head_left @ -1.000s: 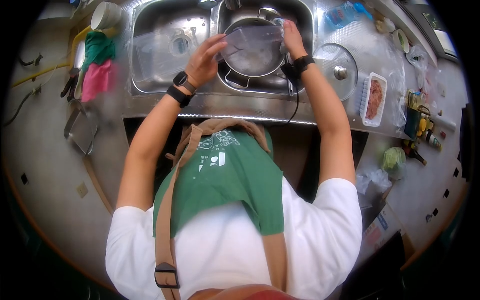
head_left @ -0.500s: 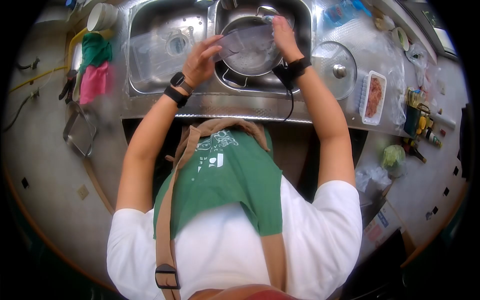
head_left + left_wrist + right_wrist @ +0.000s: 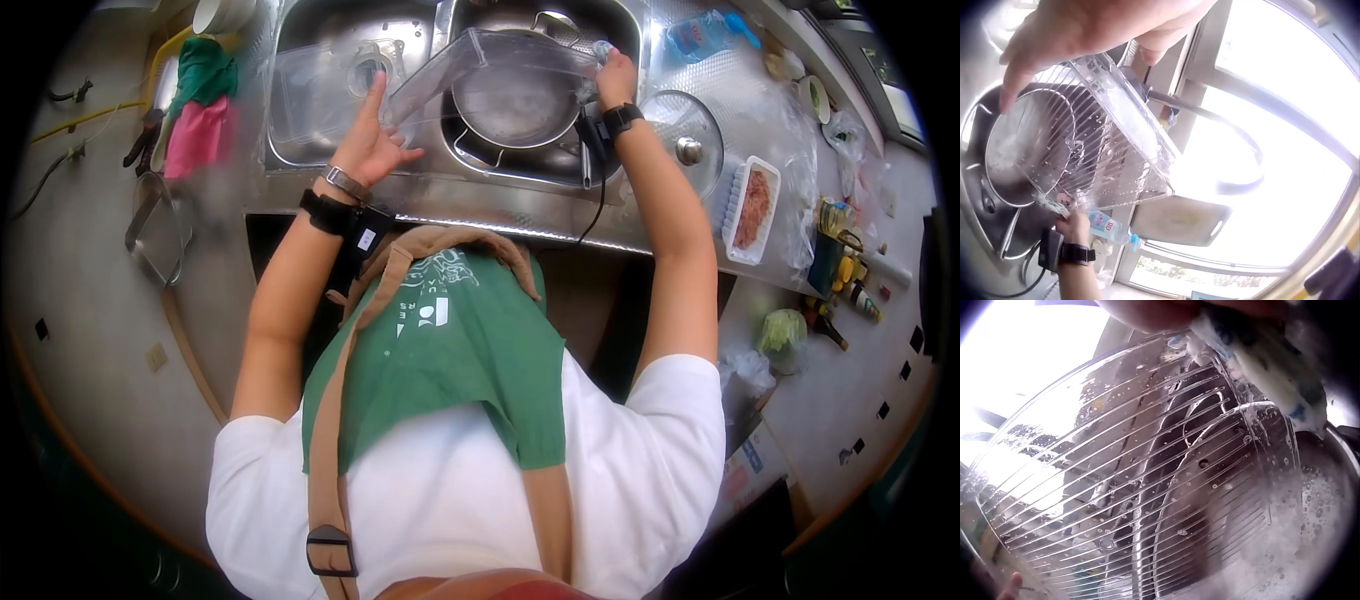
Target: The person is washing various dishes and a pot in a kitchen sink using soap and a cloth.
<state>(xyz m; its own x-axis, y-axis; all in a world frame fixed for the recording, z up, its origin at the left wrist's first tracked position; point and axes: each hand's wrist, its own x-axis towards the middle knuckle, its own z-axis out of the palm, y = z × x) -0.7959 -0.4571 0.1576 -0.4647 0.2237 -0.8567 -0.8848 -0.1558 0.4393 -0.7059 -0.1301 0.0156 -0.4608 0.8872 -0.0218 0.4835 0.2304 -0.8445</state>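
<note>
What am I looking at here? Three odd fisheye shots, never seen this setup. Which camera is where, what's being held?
No machine: a person at a kitchen sink wears three cameras. The wide shot comes from the head, looking down past the apron. The other two sit on the wrists, looking up at each hand's work.

Both hands hold one clear ribbed plastic container above a steel pot standing in the right sink basin. The left hand steadies one end with fairly straight fingers. The right hand presses a soapy sponge against the other end; suds show in the pot.

Around it: another clear container in the left basin, a glass lid and a tray of minced meat on the counter, coloured cloths at left.
</note>
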